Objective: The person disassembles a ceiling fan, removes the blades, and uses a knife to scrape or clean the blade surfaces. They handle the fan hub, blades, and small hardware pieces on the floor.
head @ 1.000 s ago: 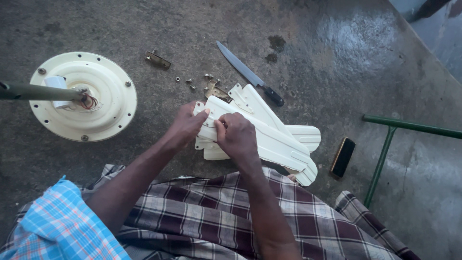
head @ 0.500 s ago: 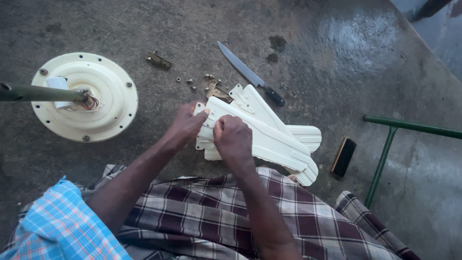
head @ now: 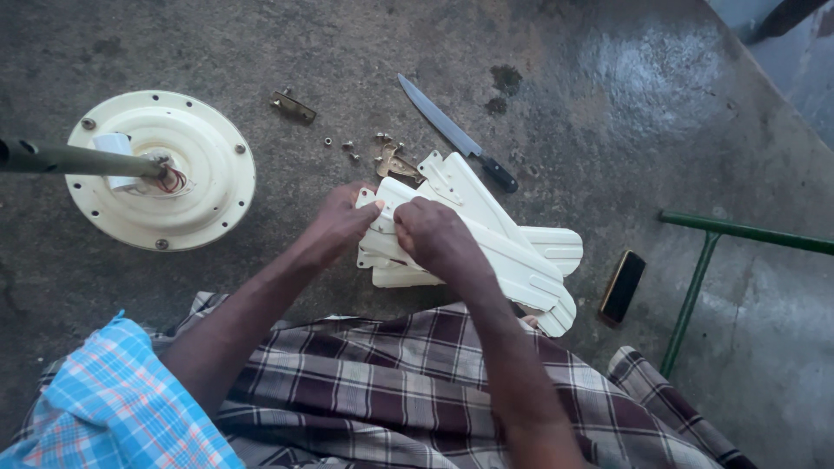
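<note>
Both bare forearms were extended from the lower edge of the view toward twelve o'clock, the left one angled toward one o'clock and the right one toward eleven o'clock, so that the hands met near the centre. The left hand (head: 340,223) was held knuckles up with its fingers curled downward and its thumb pointed toward three o'clock. The right hand (head: 439,239) was bent at the wrist, back upward, fingers closed in a pinch just beside the left thumb.

Three cream fan blades (head: 512,252) — one round fan motor (head: 165,169), one knife (head: 456,135), one dark phone (head: 623,286) — several small loose screws (head: 350,149).
</note>
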